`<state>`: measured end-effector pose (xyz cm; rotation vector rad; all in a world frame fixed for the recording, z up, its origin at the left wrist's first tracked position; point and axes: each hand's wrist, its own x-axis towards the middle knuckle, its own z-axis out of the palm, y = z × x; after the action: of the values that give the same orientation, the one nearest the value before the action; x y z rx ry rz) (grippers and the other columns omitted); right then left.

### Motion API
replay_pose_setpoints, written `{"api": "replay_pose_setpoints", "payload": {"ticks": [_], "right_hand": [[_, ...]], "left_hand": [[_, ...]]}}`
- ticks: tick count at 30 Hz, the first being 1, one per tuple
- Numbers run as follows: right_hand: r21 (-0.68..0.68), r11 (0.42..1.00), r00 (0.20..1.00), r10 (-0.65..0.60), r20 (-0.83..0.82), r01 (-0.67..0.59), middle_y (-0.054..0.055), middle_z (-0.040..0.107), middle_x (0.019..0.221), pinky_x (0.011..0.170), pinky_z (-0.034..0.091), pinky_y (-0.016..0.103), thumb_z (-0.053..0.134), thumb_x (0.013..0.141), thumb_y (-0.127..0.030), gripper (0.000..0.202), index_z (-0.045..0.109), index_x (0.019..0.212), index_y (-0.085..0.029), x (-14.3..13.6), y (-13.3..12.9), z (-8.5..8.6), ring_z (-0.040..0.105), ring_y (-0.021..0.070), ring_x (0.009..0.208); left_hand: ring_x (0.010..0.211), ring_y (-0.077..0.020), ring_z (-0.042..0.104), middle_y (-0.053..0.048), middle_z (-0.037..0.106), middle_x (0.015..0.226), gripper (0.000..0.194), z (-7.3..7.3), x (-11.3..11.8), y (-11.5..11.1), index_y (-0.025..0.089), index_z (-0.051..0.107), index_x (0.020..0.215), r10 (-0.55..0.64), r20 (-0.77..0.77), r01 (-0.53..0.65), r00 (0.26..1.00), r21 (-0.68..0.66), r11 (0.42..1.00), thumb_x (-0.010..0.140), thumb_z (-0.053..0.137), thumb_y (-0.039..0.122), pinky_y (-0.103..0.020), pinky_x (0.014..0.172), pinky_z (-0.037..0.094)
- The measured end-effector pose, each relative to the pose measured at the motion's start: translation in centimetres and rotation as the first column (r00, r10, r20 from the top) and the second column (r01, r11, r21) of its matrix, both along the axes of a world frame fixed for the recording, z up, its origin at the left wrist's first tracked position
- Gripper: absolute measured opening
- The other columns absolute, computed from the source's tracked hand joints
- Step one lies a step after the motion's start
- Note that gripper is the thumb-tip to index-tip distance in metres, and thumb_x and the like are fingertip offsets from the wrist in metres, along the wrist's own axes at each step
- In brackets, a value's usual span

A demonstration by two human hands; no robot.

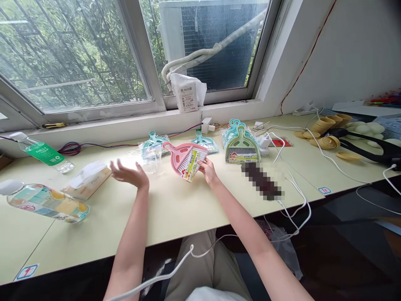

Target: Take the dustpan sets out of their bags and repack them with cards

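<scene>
My right hand (207, 170) grips a pink dustpan and brush set (178, 158) by its lower right side, holding it tilted over the table. White bristles and a printed label show on the set's front. To the left, my left hand (130, 173) is raised with its fingers spread and nothing in it. Clear plastic wrapping (153, 164) lies between that hand and the pink set. Behind are a blue-green dustpan set (152, 144) and another blue-green one (204, 143). A green dustpan set (242, 146) stands at the right, before several stacked blue ones.
On the left lie a green-labelled bottle (42, 152), a juice bottle (46, 203) and a tissue pack (89, 179). White cables (305, 200) run over the table's right side and front edge. Yellow cup-like parts (327, 125) sit at the far right. A wrapped box (188, 97) stands on the sill.
</scene>
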<state>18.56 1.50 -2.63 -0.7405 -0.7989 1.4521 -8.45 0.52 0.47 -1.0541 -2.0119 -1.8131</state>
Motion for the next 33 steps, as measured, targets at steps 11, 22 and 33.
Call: {"api": "replay_pose_setpoints", "payload": {"ticks": [11,22,33], "right_hand": [[-0.057,0.992,0.962,0.123,0.243,-0.112,0.005,0.07,0.096,0.061,0.058,0.033,0.075,0.066,-0.031,0.051,0.05,0.11,-0.023,-0.6,0.0,-0.3,0.068,0.0212,0.081],[-0.039,0.88,0.79,-0.405,0.46,0.474,0.014,0.058,0.122,0.087,0.053,0.038,0.048,0.085,-0.047,0.044,0.052,0.116,-0.016,3.4,3.1,-2.1,0.059,0.0245,0.11],[0.223,0.731,0.472,-0.61,0.636,0.645,0.022,0.045,0.13,0.1,0.035,0.046,0.038,0.091,-0.045,0.049,0.039,0.127,-0.012,0.1,-0.3,-0.9,0.042,0.0293,0.123]], "left_hand": [[0.098,-0.0239,0.063,-0.008,0.06,0.12,0.054,-3.4,9.3,0.3,0.024,0.045,0.129,-0.698,0.667,0.907,0.261,0.079,0.414,0.08,0.06,0.042,-0.033,0.072,0.055],[0.097,-0.0208,0.063,-0.007,0.067,0.105,0.036,-4.2,6.0,2.3,0.017,0.062,0.108,-0.633,0.578,0.701,0.515,0.141,0.699,0.086,0.049,0.041,-0.034,0.089,0.048],[0.095,-0.0213,0.063,-0.007,0.068,0.102,0.041,-3.4,8.0,0.8,0.016,0.063,0.11,-0.797,0.458,0.888,0.393,0.037,0.459,0.086,0.049,0.046,-0.032,0.087,0.046]]}}
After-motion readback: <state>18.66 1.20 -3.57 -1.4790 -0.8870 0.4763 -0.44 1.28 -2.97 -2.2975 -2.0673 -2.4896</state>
